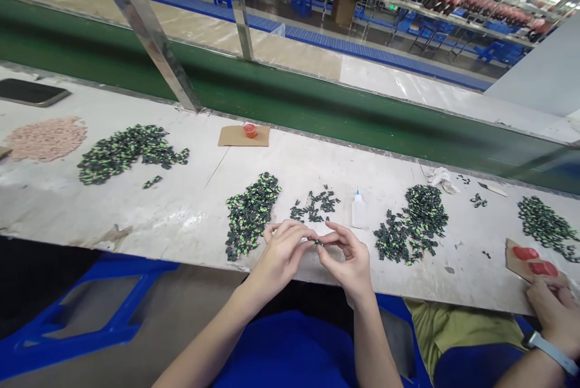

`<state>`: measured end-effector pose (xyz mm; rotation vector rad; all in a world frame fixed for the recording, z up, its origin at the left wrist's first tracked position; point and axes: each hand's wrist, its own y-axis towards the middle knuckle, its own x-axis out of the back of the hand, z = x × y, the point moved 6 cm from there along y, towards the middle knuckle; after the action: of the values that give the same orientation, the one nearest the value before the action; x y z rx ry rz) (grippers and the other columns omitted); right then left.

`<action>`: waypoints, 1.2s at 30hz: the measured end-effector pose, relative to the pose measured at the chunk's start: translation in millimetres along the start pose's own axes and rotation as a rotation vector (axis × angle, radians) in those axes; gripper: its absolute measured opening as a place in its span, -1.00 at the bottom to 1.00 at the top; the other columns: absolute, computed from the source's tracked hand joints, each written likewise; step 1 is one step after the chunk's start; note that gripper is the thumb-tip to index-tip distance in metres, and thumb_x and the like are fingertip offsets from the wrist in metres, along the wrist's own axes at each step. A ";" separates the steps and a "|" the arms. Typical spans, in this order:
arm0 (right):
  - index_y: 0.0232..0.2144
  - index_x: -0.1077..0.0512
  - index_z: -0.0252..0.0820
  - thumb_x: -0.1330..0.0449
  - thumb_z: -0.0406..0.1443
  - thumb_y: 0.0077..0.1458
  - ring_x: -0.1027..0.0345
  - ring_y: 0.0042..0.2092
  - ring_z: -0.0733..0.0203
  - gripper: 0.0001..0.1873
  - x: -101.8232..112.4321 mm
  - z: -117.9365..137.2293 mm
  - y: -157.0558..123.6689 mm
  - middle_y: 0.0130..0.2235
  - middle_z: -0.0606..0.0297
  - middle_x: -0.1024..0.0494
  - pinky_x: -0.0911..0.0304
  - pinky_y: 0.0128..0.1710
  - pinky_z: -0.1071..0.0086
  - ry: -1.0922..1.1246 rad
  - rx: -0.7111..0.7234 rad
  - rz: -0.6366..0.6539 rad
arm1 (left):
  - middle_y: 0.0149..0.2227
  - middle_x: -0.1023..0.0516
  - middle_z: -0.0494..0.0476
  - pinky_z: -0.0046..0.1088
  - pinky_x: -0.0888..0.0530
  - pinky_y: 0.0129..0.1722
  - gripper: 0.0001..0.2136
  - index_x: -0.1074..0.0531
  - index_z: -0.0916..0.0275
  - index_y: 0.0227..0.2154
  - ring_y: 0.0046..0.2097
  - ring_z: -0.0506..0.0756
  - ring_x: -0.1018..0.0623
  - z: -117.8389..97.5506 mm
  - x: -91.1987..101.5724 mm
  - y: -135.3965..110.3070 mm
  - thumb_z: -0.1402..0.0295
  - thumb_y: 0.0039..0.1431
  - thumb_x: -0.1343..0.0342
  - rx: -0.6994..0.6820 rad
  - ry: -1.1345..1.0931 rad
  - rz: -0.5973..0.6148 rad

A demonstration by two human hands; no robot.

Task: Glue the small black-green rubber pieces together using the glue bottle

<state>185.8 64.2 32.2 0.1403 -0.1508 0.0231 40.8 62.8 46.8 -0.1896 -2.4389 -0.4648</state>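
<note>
Two bare hands in the head view, brought together above the near edge of the white worktable (194, 213), with one small black-and-green piece (318, 242) pinched between them. Left hand (285, 249) narrowed, thumb and forefinger tips meeting at the piece; right hand (348, 258) likewise from the other side, outer fingers loosely bent. To the left, a heap of black-and-green pieces (251, 216); just beyond, a scatter of loose dark pieces (317, 203); beyond the right hand, a white squeeze bottle with blue tip (358, 210); farther right, a second heap (414, 219). Probably very light and fairly stiff; too small to tell rubber from plastic. Likely to slip or flick away if squeezed off-centre. Best gripped by opposite edges, gently, with fingertips only.
</note>
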 end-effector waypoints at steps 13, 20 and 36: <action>-0.20 -0.38 -0.08 -0.29 -0.36 -0.14 -0.43 -0.44 0.26 -0.63 -3.4 -3.3 -1.8 -0.52 0.44 -0.49 -0.42 -0.29 0.34 0.084 -0.003 -0.040 | -0.37 -0.56 0.01 -0.31 -0.15 -0.08 -0.77 -0.38 0.16 -0.29 -0.21 0.07 -0.46 -14.7 3.4 -2.0 0.57 0.27 0.13 -0.163 0.142 -0.032; -0.26 -0.37 -0.09 -0.29 -0.32 -0.19 -0.40 -0.46 0.28 -0.65 -3.3 -18.3 -2.4 -0.55 0.44 -0.45 -0.41 -0.34 0.37 0.148 -0.079 -0.048 | -0.37 -0.55 0.04 -0.28 -0.15 -0.04 -0.75 -0.39 0.18 -0.25 -0.19 0.08 -0.46 -14.5 -4.2 -5.6 0.61 0.23 0.12 -0.200 0.163 -0.005; -0.40 -0.47 -0.19 -0.11 -0.16 0.04 -0.40 -0.33 0.08 -0.76 128.9 -15.1 4.1 -0.34 0.13 -0.53 -0.32 -0.21 0.16 -0.889 0.151 -0.549 | -0.23 -0.61 0.11 -0.05 -0.13 -0.01 -0.85 -0.46 0.09 -0.30 -0.02 0.26 -0.43 63.6 34.4 -19.3 0.40 0.24 0.01 0.147 0.362 -0.213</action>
<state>315.4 72.0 37.5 0.3336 -0.9940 -0.5844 -27.1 69.4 16.1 0.2035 -2.1314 -0.3729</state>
